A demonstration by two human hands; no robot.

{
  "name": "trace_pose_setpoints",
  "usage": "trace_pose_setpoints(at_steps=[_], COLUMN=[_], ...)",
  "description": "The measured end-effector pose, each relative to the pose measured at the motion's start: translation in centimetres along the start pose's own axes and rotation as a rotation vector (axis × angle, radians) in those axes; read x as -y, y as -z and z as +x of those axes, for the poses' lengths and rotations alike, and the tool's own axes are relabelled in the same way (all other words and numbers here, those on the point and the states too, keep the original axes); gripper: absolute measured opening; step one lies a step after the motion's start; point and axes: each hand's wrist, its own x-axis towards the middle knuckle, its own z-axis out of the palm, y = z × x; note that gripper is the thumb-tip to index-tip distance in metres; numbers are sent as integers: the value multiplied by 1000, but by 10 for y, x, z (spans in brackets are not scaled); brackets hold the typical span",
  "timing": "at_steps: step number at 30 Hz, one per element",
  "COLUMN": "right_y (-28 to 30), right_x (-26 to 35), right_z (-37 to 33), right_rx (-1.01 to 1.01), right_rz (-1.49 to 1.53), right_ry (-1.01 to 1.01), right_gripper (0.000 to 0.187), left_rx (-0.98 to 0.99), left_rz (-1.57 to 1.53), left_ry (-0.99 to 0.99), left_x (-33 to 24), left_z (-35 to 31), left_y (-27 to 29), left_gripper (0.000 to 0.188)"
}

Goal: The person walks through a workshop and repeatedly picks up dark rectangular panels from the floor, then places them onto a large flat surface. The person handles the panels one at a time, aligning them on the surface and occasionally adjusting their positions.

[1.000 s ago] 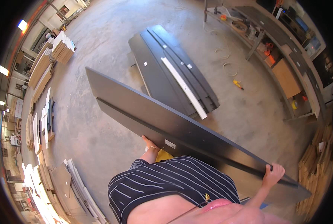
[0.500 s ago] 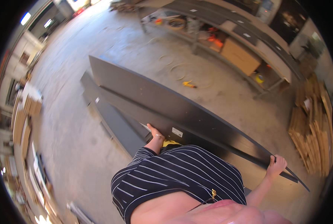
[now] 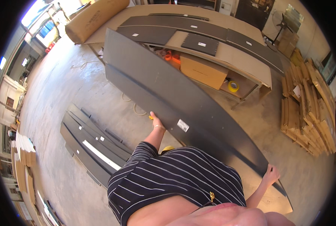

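Observation:
A long dark grey panel (image 3: 162, 90) with a white label stretches across in front of me, tilted on its edge. My left hand (image 3: 157, 122) is closed on its near lower edge at about mid-length, thumb up and the other fingers mostly hidden. Around the right end of the panel my right hand (image 3: 272, 174) is closed in a grip. More dark panels (image 3: 72, 130), several with small white labels, lie stacked on the floor to the left, and a white strip (image 3: 102, 156) rests on them.
Beyond the panel stands a long workbench (image 3: 247, 69) bearing flat dark boards (image 3: 202, 44) and a large brown roll (image 3: 96, 20). Its lower shelf holds a cardboard box (image 3: 203, 71) and yellow tape (image 3: 233, 86). Flattened cartons (image 3: 307, 113) lean at the right; more cardboard (image 3: 25, 150) is far left.
The panel has come up and swung with me toward the workbench, which now shows closer and more fully. The floor stack has shifted left in view. Both hands keep their hold.

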Motion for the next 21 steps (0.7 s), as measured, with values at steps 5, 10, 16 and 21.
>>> trace_pose_setpoints(at_steps=[5, 10, 16, 21], right_y=[-86, -172, -292, -390], right_x=[-47, -52, -10, 56], right_z=[138, 249, 354, 435], right_rx=[51, 301, 346, 553], right_rz=[-15, -46, 132, 117], right_ry=[-57, -148, -57, -124], right_gripper=[30, 38, 50, 55], left_rx=[-20, -256, -348, -356], left_rz=[9, 276, 407, 492], left_ry=[55, -60, -143, -226], left_x=[56, 65, 50, 4], left_z=[50, 73, 137, 205], left_y=[-150, -242, -329, -386], left_gripper=[85, 87, 85, 88])
